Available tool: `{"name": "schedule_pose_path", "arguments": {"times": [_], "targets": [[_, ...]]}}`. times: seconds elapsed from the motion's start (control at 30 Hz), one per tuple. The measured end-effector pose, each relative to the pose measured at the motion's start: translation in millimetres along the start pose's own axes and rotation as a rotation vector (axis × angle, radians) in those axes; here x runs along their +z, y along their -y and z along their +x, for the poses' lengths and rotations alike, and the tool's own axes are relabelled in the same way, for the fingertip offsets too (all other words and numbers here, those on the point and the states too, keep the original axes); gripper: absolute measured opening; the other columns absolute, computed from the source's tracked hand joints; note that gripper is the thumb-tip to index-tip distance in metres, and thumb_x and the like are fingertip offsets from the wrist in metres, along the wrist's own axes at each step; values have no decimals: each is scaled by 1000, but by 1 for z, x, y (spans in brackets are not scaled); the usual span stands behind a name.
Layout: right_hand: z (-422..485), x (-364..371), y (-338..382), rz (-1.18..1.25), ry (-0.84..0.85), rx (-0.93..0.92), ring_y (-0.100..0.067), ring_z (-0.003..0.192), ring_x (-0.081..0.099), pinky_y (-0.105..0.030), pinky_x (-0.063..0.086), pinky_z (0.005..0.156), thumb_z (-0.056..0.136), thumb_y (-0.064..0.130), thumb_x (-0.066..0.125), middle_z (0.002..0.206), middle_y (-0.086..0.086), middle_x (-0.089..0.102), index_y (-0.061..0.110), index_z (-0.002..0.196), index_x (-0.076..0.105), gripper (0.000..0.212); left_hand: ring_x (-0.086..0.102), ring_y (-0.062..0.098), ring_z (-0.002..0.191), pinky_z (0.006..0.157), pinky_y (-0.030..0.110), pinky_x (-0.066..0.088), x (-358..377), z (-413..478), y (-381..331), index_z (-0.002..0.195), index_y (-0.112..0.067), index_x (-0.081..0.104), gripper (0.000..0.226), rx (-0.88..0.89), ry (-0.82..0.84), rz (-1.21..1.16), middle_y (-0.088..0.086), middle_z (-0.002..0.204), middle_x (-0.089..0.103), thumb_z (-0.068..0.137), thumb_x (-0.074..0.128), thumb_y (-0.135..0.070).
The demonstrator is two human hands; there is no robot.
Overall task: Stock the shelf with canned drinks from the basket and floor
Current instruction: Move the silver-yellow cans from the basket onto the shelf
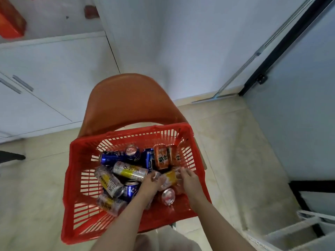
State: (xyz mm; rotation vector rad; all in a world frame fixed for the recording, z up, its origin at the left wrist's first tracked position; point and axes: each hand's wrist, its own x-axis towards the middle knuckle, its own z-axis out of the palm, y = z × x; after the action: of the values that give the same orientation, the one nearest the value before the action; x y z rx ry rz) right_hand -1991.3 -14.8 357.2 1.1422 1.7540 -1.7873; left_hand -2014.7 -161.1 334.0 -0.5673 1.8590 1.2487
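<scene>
A red plastic basket (76, 187) sits on an orange chair (126, 100) and holds several drink cans lying loose. Blue cans (110, 157) lie at the back, orange cans (161, 158) at the back right, silver-and-yellow cans (129, 170) in the middle and left. Both my hands reach into the basket. My left hand (150, 183) and my right hand (187, 180) grip the two ends of one silver-and-yellow can (170, 177) lying between them. An upright can (167, 196) stands just below it.
White cabinets (36, 78) stand at the left and a white wall behind the chair. A black-framed glass door (272, 57) is at the right. Beige floor tiles surround the chair. A white shelf edge (297, 230) shows at the lower right.
</scene>
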Motion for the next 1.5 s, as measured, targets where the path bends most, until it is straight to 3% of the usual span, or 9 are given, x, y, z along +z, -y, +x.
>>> {"name": "schedule_pose_path", "arguments": {"times": [0.13,0.3,0.47,0.57,0.7,0.83,1.13,1.37,1.5], "targets": [[20,1,-12,44,22,70,-22,105,66,-48,53,96,101,35,45,111,-5,71,20,117,65,29,46,31,123,103,37,43,15,31,17,130,-24,49,74,17,-56,388,11,137,38,66,81,-42],[28,-1,-19,53,27,122,-21,106,66,-48,51,98,102,33,43,113,-2,70,26,112,63,23,48,25,121,95,28,42,18,43,13,132,-19,50,67,95,-111,608,9,131,48,73,79,-33],[19,-5,-9,79,-11,132,-21,95,68,-39,57,83,103,35,41,102,-4,71,17,111,62,28,63,14,83,63,23,49,-8,39,-6,102,-15,60,39,14,61,338,-1,94,65,72,81,-30],[6,-4,0,112,-51,121,-24,94,67,-41,57,80,103,39,41,101,-5,68,12,115,57,34,70,22,90,80,36,58,-30,21,-9,89,-21,60,30,1,180,168,8,100,70,71,83,-24],[-25,2,24,174,-147,58,-22,94,65,-42,58,74,96,46,52,109,-10,62,9,128,43,49,69,27,101,90,35,56,-63,-10,-28,112,-3,64,43,20,341,-82,16,113,69,75,82,-16],[-71,6,63,342,4,-99,-18,79,73,-27,56,58,97,40,50,96,-10,73,7,112,62,38,68,28,96,82,31,56,-92,-50,-69,114,3,64,45,95,523,-159,19,110,68,74,80,-12],[-188,-2,127,624,12,-459,-27,101,69,-42,54,90,76,36,70,111,-13,71,9,118,61,51,60,37,118,103,44,47,-111,-159,-151,129,9,49,54,313,815,-112,26,125,61,82,70,-10],[-305,-59,127,603,-199,-715,-25,100,70,-33,55,81,73,28,73,106,-11,73,10,110,62,43,59,37,120,106,45,45,-53,-244,-186,129,6,48,57,499,1001,78,26,125,62,80,71,-11],[-375,-118,107,552,-322,-835,-21,89,72,-25,56,71,70,30,75,95,-8,75,7,107,65,45,55,34,124,108,42,43,7,-306,-187,133,1,51,68,665,1163,290,22,131,59,79,77,-29]]}}
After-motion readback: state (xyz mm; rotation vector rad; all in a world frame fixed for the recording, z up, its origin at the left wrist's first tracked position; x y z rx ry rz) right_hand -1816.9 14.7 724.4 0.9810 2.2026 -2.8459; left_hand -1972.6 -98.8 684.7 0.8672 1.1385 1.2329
